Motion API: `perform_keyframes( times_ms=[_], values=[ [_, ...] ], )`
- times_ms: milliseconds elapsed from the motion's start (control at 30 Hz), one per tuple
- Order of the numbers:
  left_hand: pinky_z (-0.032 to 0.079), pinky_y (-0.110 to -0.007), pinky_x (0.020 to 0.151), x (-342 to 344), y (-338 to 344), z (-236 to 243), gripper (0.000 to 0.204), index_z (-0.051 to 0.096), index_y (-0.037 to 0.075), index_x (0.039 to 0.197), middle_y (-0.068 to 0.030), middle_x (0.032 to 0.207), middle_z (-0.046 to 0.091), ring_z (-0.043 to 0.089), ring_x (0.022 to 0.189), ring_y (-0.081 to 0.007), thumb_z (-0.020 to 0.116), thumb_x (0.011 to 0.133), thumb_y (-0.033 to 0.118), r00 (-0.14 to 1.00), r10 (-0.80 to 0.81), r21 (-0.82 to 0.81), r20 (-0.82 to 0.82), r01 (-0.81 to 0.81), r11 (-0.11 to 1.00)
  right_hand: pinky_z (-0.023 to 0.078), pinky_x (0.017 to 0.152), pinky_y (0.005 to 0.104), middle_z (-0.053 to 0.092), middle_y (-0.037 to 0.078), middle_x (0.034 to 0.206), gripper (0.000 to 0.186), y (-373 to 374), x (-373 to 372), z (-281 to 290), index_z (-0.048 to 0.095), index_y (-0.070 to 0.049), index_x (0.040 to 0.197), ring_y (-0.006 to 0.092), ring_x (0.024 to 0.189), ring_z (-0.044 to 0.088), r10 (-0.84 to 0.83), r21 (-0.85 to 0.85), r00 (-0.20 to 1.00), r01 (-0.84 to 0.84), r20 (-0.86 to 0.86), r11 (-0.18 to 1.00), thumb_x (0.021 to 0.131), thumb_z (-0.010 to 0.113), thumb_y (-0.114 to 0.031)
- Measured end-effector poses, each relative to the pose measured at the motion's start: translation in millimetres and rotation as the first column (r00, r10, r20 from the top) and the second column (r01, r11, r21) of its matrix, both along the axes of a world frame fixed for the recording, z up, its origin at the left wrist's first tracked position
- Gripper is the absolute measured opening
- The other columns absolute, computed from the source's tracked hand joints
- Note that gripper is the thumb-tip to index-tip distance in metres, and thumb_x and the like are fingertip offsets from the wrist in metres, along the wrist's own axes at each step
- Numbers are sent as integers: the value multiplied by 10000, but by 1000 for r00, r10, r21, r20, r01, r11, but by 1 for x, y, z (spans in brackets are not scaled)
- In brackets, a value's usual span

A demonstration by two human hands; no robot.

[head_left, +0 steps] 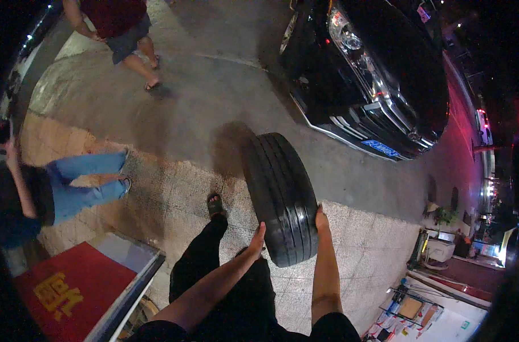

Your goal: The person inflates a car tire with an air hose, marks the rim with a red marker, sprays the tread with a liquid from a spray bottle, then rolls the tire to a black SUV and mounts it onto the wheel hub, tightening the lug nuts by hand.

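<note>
A black car tire (280, 196) stands on its tread on the paving in front of me, its worn grooves facing up. My left hand (257, 241) presses on its left sidewall near the close end, thumb up. Against the right sidewall lies my right hand (322, 220), a little farther along. The tire is held between both hands, and the fingertips are partly hidden behind its edges. My sandalled foot (215, 204) is just left of the tire.
A black car (362, 74) is parked ahead on the right. One person (125, 28) stands far left, another in jeans (88, 176) at the left. A red sign board (71, 288) fills the near left corner. Boxes and papers (410, 310) lie near right.
</note>
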State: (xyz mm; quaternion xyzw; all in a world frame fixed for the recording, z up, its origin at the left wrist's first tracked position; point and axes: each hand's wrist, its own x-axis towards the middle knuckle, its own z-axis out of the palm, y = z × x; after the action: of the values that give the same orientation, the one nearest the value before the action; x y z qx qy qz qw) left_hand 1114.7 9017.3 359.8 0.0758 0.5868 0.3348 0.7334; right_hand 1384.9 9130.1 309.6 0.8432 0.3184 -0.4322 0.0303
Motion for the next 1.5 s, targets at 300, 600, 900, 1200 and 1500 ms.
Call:
perform_keyframes(
  times_ms=[300,600,900,1200,1500],
  values=[
    [223,-636,1069,-52,259,10,965,119,244,1565,-27,1622,125,135,1468,-309,282,830,847,975,-157,-199,156,187,962,452,948,406,619,251,1228,610,49,52,-81,586,17,1284,350,1153,589,-391,194,860,466,-327,863,1041,308,-470],
    [239,-669,1043,-154,514,-31,977,82,271,1565,-30,1626,114,171,1464,-325,253,812,869,976,-178,-334,128,212,919,419,963,416,541,226,1325,530,499,-150,28,505,-13,1356,361,1232,511,-9,230,996,30,-92,973,1016,383,-401],
    [162,-746,1046,-219,763,16,978,15,280,1562,-49,1631,15,129,1456,-410,294,818,850,908,-342,-10,241,355,935,361,1058,495,486,246,1399,851,793,-211,9,313,5,1482,426,1260,488,-353,-127,935,355,39,926,950,368,-658],
    [453,-524,858,-293,1062,-224,744,165,275,1550,-67,1498,313,444,1101,-271,450,935,582,869,-413,-251,272,478,842,354,1065,493,485,236,1403,832,1083,-272,-74,367,5,1452,424,1277,470,-203,225,978,190,36,956,952,314,-659],
    [330,-511,1061,-346,1426,-218,795,150,247,1562,-84,1610,174,301,1413,-307,240,934,727,818,-566,-102,105,575,812,357,1064,485,492,226,1400,786,1354,-320,-172,406,2,1428,415,1284,465,-294,229,950,265,103,937,969,289,-625]
  ],
)
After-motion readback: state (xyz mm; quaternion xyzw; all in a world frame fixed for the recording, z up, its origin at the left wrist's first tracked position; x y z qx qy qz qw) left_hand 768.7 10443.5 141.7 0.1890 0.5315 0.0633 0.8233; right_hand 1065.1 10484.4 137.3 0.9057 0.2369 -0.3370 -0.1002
